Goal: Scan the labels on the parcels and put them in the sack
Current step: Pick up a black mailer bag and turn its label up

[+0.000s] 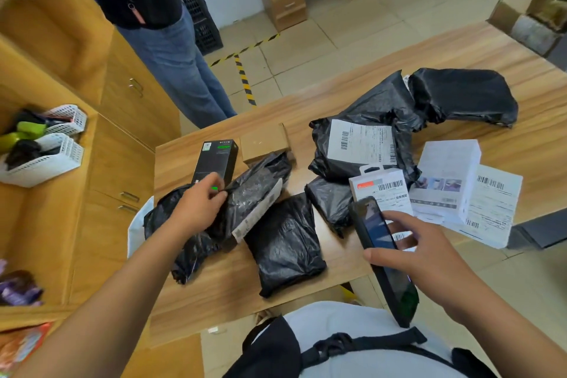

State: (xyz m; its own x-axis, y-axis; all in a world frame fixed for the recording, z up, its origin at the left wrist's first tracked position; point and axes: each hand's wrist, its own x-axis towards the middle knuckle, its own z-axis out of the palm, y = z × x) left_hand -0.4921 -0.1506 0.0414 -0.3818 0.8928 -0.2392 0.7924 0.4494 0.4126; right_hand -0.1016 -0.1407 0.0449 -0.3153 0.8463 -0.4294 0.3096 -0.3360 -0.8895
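Left hand [199,205] pinches, right hand [426,258] grips.

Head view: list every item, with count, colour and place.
wooden table: one, brown, centre
black plastic mailer bags: at least five, black, across the table
white labelled parcels: three, white, table's right side
black cardboard carton: one, black, table's far left
brown cardboard box: one, brown, beside the black carton
white sack-like sheet: one, white, table's left edge
white mesh baskets: two, white, on the left cabinet
open cardboard box: one, brown, far right
standing person: one, blue jeans, beyond the table
black handheld scanner: one, black, held at near right
left grip: pinches a black bag
right grip: holds the scanner
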